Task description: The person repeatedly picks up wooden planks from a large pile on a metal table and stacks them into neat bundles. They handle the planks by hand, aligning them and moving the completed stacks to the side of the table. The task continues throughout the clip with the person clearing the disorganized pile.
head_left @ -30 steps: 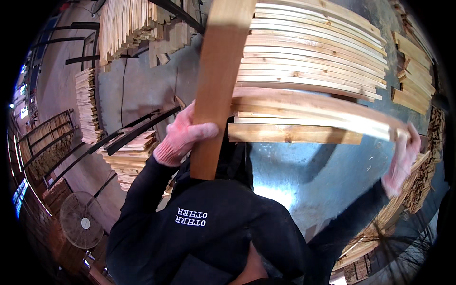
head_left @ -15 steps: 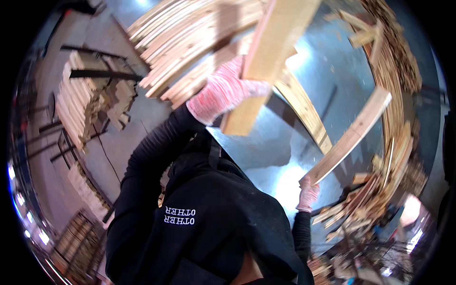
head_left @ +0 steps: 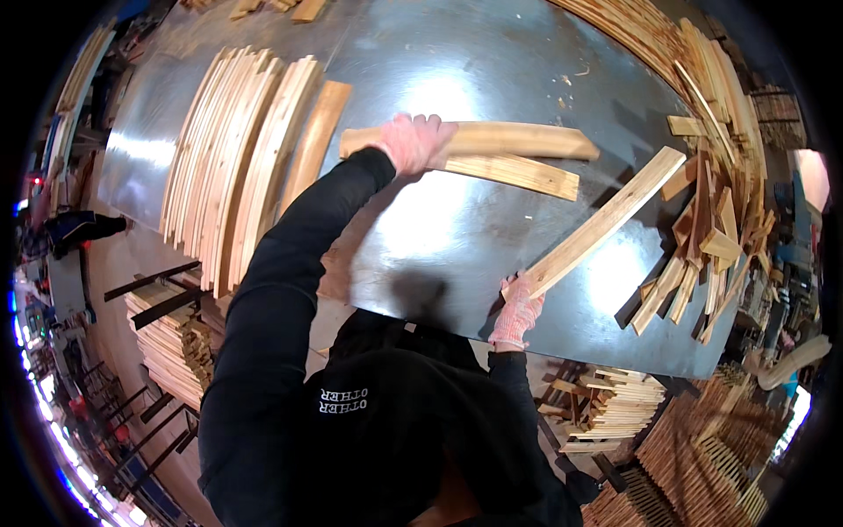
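Note:
Gloved in pink and white, my left hand [head_left: 414,143] is closed over a light wooden board [head_left: 527,139] near its left end. That board lies crosswise above the metal table; whether it touches the tabletop I cannot tell. Just on its near side, a second board [head_left: 518,176] is partly covered by it. My right hand [head_left: 518,312], in a matching glove, grips the near end of another wooden board [head_left: 606,220] at the table's front edge. This board slants away to the far right.
The metal table [head_left: 457,237] carries a row of boards [head_left: 233,149] on the left, with a single board [head_left: 316,145] beside it. Jumbled offcuts [head_left: 702,246] and long strips [head_left: 637,35] line the right side. Stacked wood [head_left: 167,334] stands below on the left.
My left hand has brought its board down from close to the camera to lie crosswise over the table. My right hand still grips its board. The whole view has turned.

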`<state>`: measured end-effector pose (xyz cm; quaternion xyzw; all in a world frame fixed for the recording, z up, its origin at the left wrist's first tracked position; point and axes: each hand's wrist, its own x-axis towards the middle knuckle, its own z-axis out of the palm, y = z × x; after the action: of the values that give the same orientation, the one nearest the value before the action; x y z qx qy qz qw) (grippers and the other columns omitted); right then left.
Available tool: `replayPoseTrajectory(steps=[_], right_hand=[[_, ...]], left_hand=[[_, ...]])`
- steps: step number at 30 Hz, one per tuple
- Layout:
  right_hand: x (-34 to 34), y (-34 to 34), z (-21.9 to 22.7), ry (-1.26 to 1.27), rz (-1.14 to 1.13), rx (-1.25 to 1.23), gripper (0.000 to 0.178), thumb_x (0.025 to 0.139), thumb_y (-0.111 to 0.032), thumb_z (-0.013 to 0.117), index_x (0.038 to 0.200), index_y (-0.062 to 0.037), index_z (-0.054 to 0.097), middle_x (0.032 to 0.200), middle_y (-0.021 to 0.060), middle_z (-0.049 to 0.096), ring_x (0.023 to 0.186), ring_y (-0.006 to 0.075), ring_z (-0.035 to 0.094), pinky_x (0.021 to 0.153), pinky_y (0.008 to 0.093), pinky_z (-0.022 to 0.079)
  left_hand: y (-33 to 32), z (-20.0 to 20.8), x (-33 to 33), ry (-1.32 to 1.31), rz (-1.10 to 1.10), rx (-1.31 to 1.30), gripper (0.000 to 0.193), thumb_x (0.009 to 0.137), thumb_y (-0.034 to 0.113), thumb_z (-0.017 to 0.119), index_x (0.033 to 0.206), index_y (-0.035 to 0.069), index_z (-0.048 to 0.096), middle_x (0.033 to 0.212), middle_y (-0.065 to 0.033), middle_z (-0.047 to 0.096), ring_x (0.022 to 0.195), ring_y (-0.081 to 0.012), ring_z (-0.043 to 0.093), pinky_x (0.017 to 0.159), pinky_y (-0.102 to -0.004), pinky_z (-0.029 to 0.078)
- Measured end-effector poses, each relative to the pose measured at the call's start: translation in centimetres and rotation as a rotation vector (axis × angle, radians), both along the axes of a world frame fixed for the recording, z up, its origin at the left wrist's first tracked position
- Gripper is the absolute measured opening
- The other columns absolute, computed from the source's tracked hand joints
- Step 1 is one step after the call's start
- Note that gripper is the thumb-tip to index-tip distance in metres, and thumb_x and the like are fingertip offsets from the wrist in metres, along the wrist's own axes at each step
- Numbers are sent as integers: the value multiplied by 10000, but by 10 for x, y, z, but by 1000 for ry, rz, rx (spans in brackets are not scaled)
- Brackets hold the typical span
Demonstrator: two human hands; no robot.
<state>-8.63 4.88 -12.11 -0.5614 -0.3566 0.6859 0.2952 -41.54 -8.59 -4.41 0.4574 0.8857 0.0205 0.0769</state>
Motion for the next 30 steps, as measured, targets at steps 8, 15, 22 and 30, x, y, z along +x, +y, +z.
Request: replayPoseTrajectory(steps=[8,15,22,30], right_hand=[[32,-4,26,57,176,-43,315,937,-102,644,1200,-24,489,926,95,614,737,203,605,665,392,588],[4,-50,-9,-147,795,25,497,936,-309,707,1240,-9,455,1041,140,600,824,231,630,740,382,581],[-45,-41,59,-492,1035,565,964,760,-475,809,1436,-9,304,1249,207,570,1160,368,590,930,487,500],[-51,-33,64,-433,971,496,1127,652,-197,885,1507,71,202,1261,209,562,1214,356,553,1026,423,477]], left_hand=[[11,-13,-12,-105,-2,-93,773,765,208,769,1437,138,393,1144,-208,612,1053,-406,643,877,-498,533],[5,9,79,-971,309,64,568,827,404,675,1251,41,569,1141,-265,646,1071,-367,659,879,-440,542],[-16,-61,173,-1030,385,443,555,1035,575,403,1160,102,666,892,-89,673,911,-176,638,815,-322,517],[-170,-22,125,134,1089,-244,990,807,584,721,1517,35,302,1397,-234,504,1278,-399,506,1049,-535,413]])
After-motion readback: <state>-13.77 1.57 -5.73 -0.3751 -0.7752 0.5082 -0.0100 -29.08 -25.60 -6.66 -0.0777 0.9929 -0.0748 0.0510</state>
